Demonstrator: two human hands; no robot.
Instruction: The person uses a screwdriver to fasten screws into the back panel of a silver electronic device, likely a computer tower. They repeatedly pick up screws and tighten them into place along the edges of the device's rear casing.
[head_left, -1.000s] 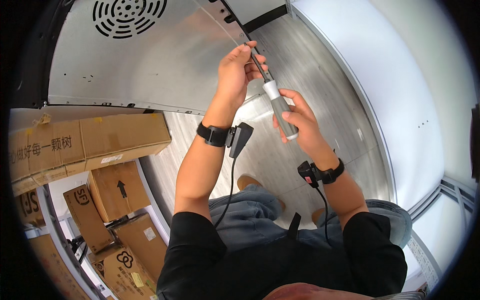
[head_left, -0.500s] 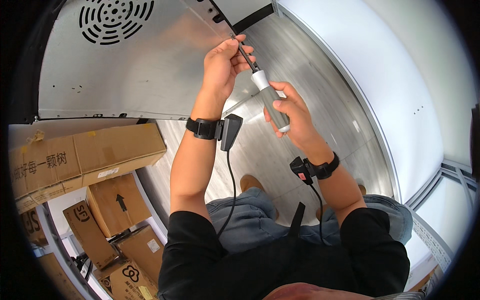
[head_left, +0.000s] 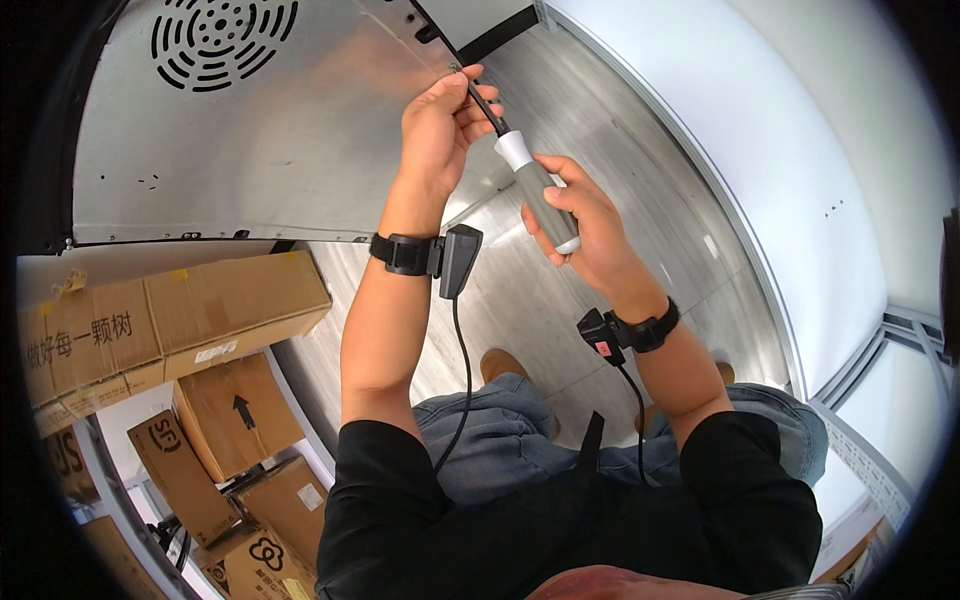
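Note:
A screwdriver (head_left: 545, 205) with a grey and white handle points away to the upper left. My right hand (head_left: 585, 215) has its fingers wrapped round the handle. Close to the tip, my left hand (head_left: 440, 120) is closed, thumb and forefinger pinching at the dark shaft. The tip meets the edge of a large grey metal panel (head_left: 300, 160) with round vent slots; a small screw seems to sit there, partly hidden by my fingers. Each wrist carries a black strap with a cabled device, the left one (head_left: 460, 260) and the right one (head_left: 602, 335).
To the left lies a long cardboard carton (head_left: 180, 320), above several brown boxes (head_left: 240, 415) on a rack. A white wall panel with a metal frame (head_left: 700, 170) curves along the right. My legs (head_left: 490, 430) stand on the grey wood-look floor (head_left: 590, 130) below.
Both hands and the screwdriver have shifted slightly up and left in the picture, and the metal panel with them. My grip on the screwdriver looks much the same.

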